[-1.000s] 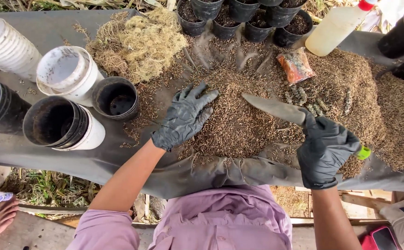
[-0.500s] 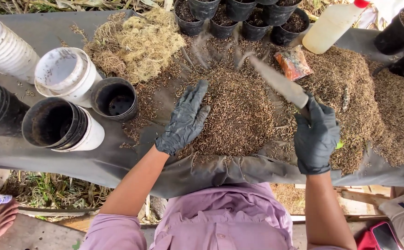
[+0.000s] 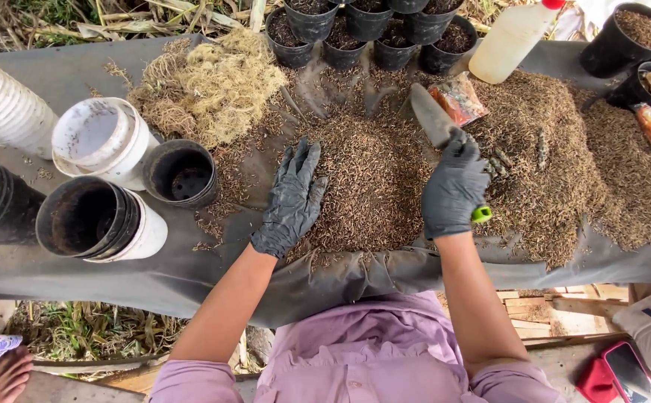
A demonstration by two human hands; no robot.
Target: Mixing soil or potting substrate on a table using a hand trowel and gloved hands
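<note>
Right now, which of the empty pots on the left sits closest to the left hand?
The single small black pot, beside the white pot. The other empties lie further left of the left hand, nested in stacks.

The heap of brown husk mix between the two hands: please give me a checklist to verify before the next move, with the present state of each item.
1. Left hand lies flat, fingers spread, on the heap's left edge: ok.
2. Right hand is closed around the trowel's green handle: ok.
3. Trowel blade is apart from the left hand: ok.
4. Both hands wear dark gloves: ok.
5. Empty black pot stands open within reach, left of the heap: ok.
6. Small packet lies very close beside the blade and could be scooped: not ok.
</note>
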